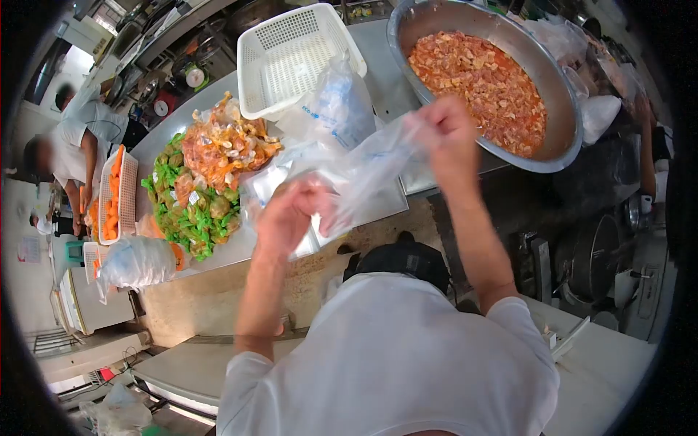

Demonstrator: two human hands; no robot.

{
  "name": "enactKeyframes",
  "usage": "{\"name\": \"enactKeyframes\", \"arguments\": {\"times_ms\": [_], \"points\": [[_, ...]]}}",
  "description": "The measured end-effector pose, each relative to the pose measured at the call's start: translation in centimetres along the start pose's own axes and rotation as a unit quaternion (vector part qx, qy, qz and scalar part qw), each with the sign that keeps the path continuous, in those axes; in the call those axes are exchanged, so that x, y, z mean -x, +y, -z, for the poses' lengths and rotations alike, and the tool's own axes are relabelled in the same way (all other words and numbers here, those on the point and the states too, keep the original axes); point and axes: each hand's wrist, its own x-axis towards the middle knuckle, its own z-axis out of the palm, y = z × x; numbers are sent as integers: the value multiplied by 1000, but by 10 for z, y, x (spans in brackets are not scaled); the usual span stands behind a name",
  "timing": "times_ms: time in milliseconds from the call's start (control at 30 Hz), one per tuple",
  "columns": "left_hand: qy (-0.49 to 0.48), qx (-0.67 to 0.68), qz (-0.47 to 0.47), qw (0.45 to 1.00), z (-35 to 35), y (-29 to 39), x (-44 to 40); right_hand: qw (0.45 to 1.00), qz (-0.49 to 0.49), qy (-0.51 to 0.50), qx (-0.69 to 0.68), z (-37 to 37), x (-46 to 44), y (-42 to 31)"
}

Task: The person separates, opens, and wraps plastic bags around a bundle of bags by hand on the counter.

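A clear plastic bag [374, 171] is stretched between my two hands above the steel table's near edge. My left hand [297, 214] holds its lower left end, the fingers blurred by motion. The other end is pinched in my right hand [447, 127], beside the rim of a large metal basin [571, 138]. Chopped meat in reddish sauce [483, 83] lies in the basin. Behind the bag, a stack of plastic bags with blue print [338, 109] rests against a white perforated basket [251, 73].
Filled orange bags [222, 142] and green-tied bags [196, 218] are piled on the table's left. A wrapped bundle [138, 263] sits near the corner. Two people in white shirts [73, 149] stand far left by a crate of carrots [125, 196]. Another person's arm [646, 156] shows far right.
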Motion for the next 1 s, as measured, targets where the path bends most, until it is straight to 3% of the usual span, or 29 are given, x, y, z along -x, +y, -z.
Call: {"name": "enactKeyframes", "arguments": {"times_ms": [33, 67, 100, 133, 167, 233, 267, 333, 400, 500, 600, 633, 667, 700, 733, 800, 867, 967, 1000], "points": [[-84, -157, -31, 984, 0, 12, -6, 993, 40, -96, -61, -2, -6, -43], [-1, -288, -133, 948, -27, 38, -10, 971, 77, -190, -121, -3, -9, -76], [69, -476, -224, 848, -34, 59, -16, 955, 135, -261, -41, -9, -15, -90], [64, -588, -380, 711, -34, 73, -38, 924, 190, -328, 41, -17, -26, -99], [57, -667, -515, 535, -32, 83, -62, 880, 242, -391, 121, -23, -37, -101], [-3, -702, -318, 637, -13, 77, -95, 836, 231, -402, 292, -22, -69, -60], [-24, -678, -268, 684, 11, 52, -108, 805, 226, -402, 373, -20, -77, -29], [-49, -596, -218, 771, 71, -17, -134, 832, 202, -358, 373, -6, -70, 60], [19, -530, -405, 745, 77, -91, -131, 842, 204, -317, 386, 13, -35, 129], [80, -576, -402, 707, 75, -121, -118, 933, 137, -258, 209, 22, -10, 151], [259, -463, -223, 818, 78, -130, -80, 994, -54, -89, 45, 33, -8, 138], [251, -590, -21, 767, 91, -141, -68, 996, -72, -36, 42, 44, -6, 154], [187, -675, -17, 713, 109, -165, -54, 990, -115, -64, 46, 45, 2, 165], [156, -687, 35, 709, 116, -179, -39, 981, -162, -91, 50, 47, 17, 172], [173, -666, 3, 725, 119, -186, -31, 968, -212, -120, 53, 48, 35, 177], [205, -622, -69, 752, 126, -191, -28, 914, -231, -286, 172, 34, 65, 186], [192, -569, -73, 796, 120, -181, -22, 902, -251, -324, 135, 7, 87, 183], [155, -523, -86, 834, 97, -152, -13, 965, -10, -211, 156, -44, 97, 167], [140, -527, -99, 832, 83, -142, -11, 942, -55, -270, 190, -46, 92, 160]]}}
